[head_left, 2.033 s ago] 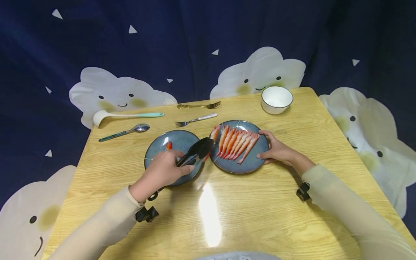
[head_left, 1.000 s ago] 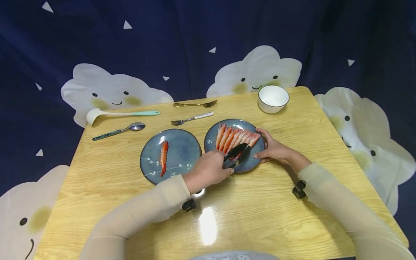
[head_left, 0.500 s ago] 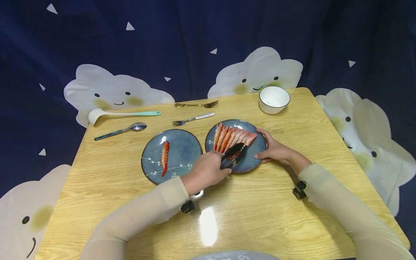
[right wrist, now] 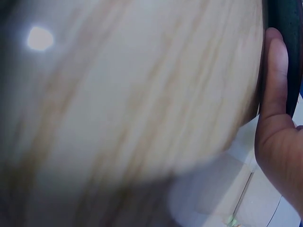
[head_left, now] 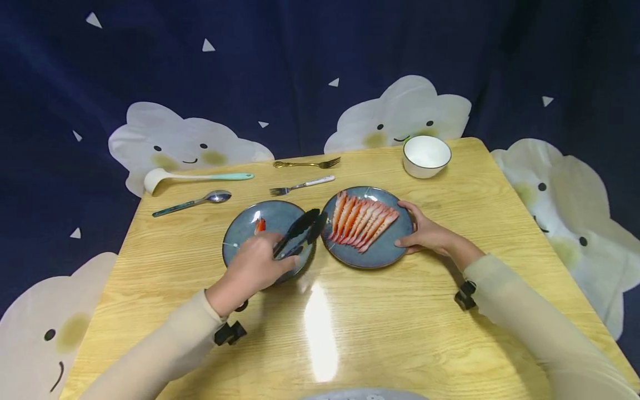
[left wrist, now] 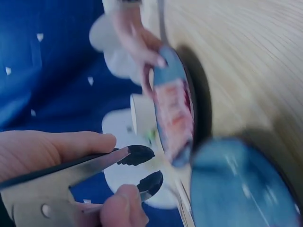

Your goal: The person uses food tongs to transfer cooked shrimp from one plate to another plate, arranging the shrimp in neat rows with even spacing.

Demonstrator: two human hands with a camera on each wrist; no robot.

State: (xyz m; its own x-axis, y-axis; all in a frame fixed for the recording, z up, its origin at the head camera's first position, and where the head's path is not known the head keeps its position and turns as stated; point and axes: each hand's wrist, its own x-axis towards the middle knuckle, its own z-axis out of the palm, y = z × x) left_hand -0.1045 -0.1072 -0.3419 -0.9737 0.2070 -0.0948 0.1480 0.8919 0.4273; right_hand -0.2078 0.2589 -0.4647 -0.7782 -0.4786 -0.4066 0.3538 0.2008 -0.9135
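Observation:
My left hand grips black-tipped kitchen tongs over the left blue plate. In the left wrist view, the metal arms of the tongs spread apart with nothing between their tips. One red shrimp lies on the left plate, partly hidden by the hand. On the right blue plate, several shrimp lie side by side in a slanted row. My right hand holds that plate's right rim, thumb at the front and fingers at the back; the right wrist view shows a finger along its edge.
Behind the plates lie a silver fork and a gold fork. A spoon and a white ladle are at the back left, a white bowl at the back right. A grey edge shows at the front.
The tongs carried a shrimp from the left plate to the right end of the right plate's row and let it go. My left hand then moved back left; the right hand kept its hold.

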